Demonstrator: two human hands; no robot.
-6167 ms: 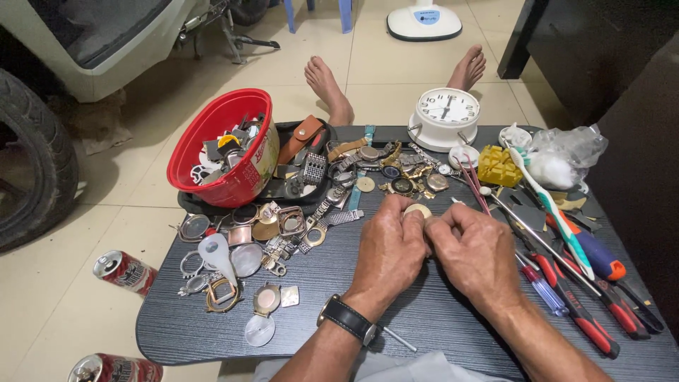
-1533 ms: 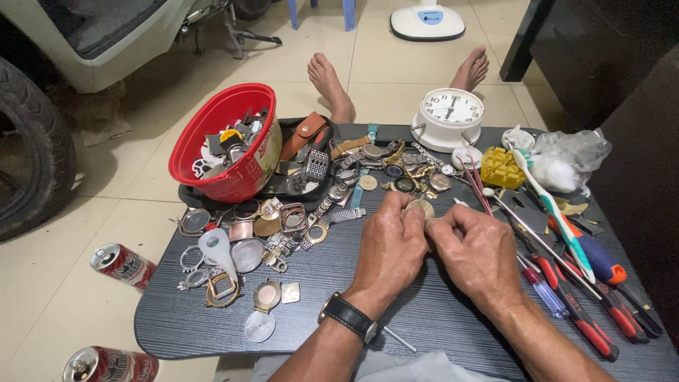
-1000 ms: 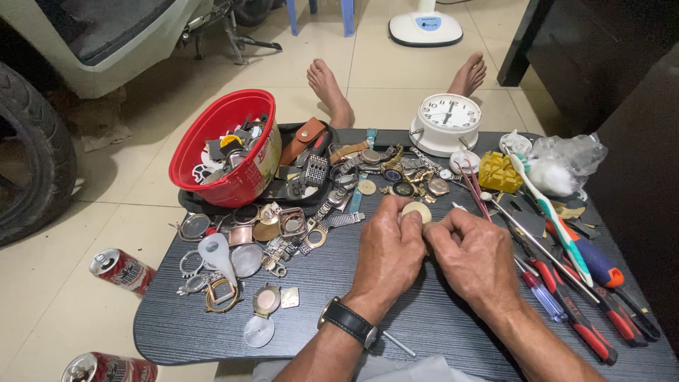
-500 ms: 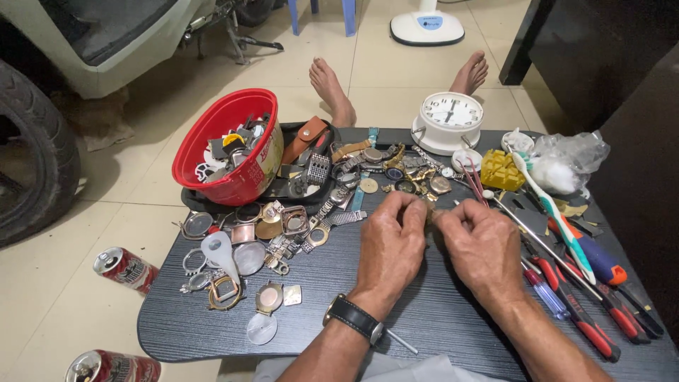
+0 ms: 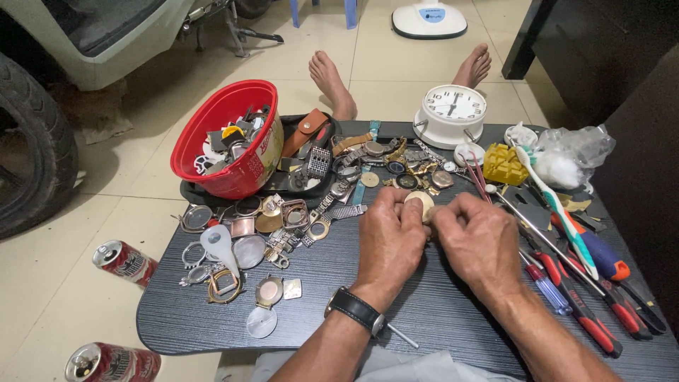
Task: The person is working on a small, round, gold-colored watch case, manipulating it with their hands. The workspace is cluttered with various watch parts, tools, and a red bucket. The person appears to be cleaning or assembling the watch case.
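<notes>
The dark counter [image 5: 438,311] carries the same spread as a second ago: the red bowl [image 5: 233,138] of parts at the back left, the white clock [image 5: 453,113] at the back, the screwdrivers [image 5: 587,311] along the right edge. Little has shifted. The left hand [image 5: 389,240] and right hand [image 5: 477,240] stay together at the counter's middle, both closed around a small round pale watch case [image 5: 422,205], which now shows above the fingertips again after being covered half a second ago. The right hand's fingers seem to pinch something thin against it, though that is too small to tell. The work on the case looks ongoing.
</notes>
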